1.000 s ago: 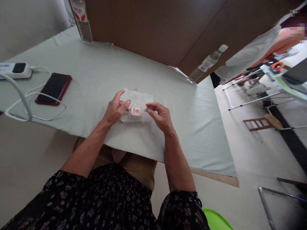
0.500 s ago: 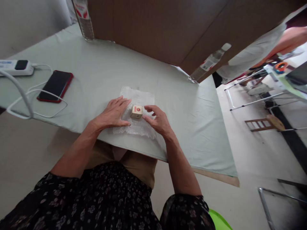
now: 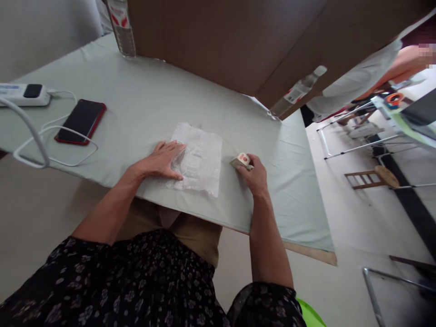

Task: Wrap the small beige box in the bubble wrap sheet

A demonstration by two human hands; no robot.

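A small cream box (image 3: pixel 242 159) with a red mark is pinched between the thumb and fingers of my right hand (image 3: pixel 255 175), to the right of a sheet of bubble wrap. The bubble wrap (image 3: pixel 203 159) lies flat on the pale green tablecloth near the table's front edge. My left hand (image 3: pixel 162 160) rests on the left part of the wrap with its fingers spread, holding nothing. Its palm and fingertips hide some of the wrap's left side.
At the left lie a phone (image 3: pixel 81 121) with a red case, a white cable and a power strip (image 3: pixel 23 94). One bottle (image 3: pixel 122 34) stands at the back left, another (image 3: pixel 296 93) at the right, beside a large brown board (image 3: pixel 218 41). A person's white clothing shows behind it.
My right hand has closed on the small box and carried it off the bubble wrap to the right. My left hand has stayed nearly where it was.
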